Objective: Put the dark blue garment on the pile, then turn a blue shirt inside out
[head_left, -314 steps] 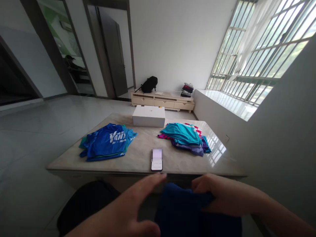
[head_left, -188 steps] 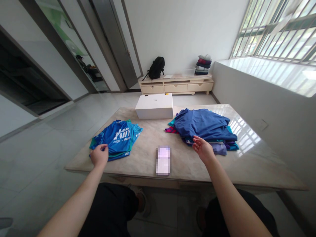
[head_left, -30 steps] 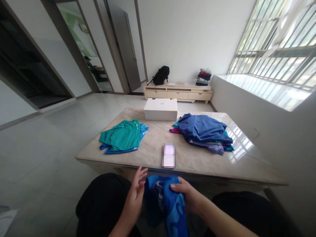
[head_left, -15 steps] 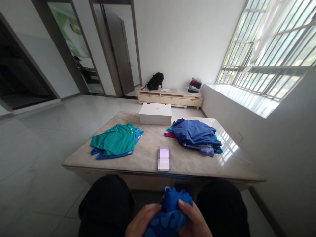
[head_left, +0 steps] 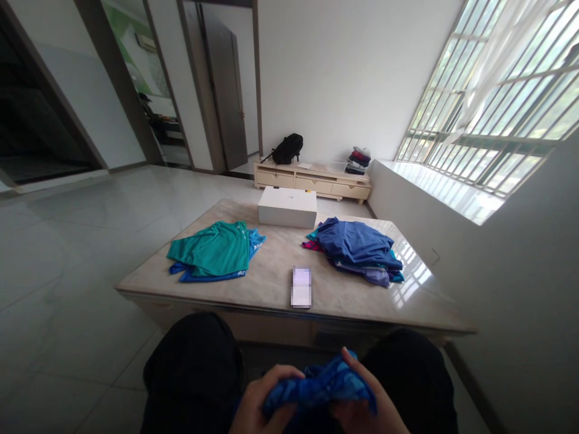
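Observation:
Between my knees, a bunched piece of patterned blue clothing [head_left: 323, 386] is held up in both hands, below the table's front edge. My left hand [head_left: 266, 398] grips its left end, with the fingers over the top and the thumb underneath. On the other end, my right hand [head_left: 373, 395] has hold of the fabric, its index finger or thumb raised along the top edge. The garment's lower part and some of my fingers are hidden or dark. What kind of garment it is, I cannot tell.
The marble-topped table [head_left: 262, 289] carries a pile of green and blue clothes [head_left: 212, 250] on the left, a blue and purple pile [head_left: 357, 244] on the right, a phone [head_left: 301, 288] near the front and a white box [head_left: 287, 208] behind. A low cabinet [head_left: 312, 181] stands by the wall.
The blue clothing has gone from an upright bunch to a wider, flatter one stretched sideways. My right hand has shifted slightly right, and the view has tilted a little.

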Available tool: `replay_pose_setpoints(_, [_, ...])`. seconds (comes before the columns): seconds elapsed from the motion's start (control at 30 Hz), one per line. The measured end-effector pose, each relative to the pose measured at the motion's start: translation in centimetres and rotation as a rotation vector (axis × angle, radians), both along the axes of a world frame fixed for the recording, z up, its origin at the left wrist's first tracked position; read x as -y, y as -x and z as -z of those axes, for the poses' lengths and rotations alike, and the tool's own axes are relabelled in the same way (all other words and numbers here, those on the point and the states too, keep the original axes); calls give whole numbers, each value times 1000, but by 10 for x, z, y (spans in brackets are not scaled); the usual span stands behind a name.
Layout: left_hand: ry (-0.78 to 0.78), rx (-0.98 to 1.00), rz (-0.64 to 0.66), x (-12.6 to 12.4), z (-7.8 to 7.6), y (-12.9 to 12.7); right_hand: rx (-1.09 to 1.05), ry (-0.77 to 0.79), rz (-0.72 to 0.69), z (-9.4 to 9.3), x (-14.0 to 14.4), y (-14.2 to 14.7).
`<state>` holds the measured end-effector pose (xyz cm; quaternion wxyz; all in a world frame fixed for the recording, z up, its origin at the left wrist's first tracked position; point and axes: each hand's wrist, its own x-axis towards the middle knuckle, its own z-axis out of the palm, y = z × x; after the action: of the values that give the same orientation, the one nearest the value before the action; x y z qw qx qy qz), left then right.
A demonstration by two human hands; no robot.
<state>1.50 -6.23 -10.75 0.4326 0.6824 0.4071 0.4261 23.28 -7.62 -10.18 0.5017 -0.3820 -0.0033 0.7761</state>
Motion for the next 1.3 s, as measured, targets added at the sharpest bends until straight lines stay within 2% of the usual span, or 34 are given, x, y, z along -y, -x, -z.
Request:
replay_pose_setpoints(0.07, [-47, -38, 80, -6, -4, 0, -175, -6, 68, -13, -3, -2])
replay_pose_setpoints(0.13, [-58, -78, 121, -12, -6, 0, -281, -78, 118, -24, -4, -3])
replay_pose_setpoints(0.23, [-38, -99, 62, -20, -9, 2, -334, -232, 150, -37, -2, -6])
replay_pose_setpoints(0.33, [-45, -67, -2, -23, -11, 6, -354, -329, 136, -46, 2, -12])
replay_pose_setpoints(0.5, [-43, 21, 46, -17, -7, 9, -388, -376, 47, -52, 12, -19])
replay_pose_setpoints(0.67, [-29, 40, 92, -8, 2, 2, -370, -400, -12, -50, 18, -15])
replay_pose_setpoints(0.8, [-41, 5, 35, -4, 9, -11, -324, -446, -86, -47, 15, -7])
replay_pose_setpoints(0.93, [-118, 73, 73, -5, 1, -21, -228, -461, -173, -43, 13, -2])
replay_pose_setpoints(1.03, [-164, 110, 108, -3, -14, -19, -169, -426, -163, -37, 11, -3])
replay_pose_setpoints(1.13, [-82, 137, 21, 2, -22, -14, -91, -363, -104, -25, 9, -6])
replay_pose_setpoints(1.3, [-71, 54, -54, 3, -12, -6, -102, -280, -12, -8, 9, -9])
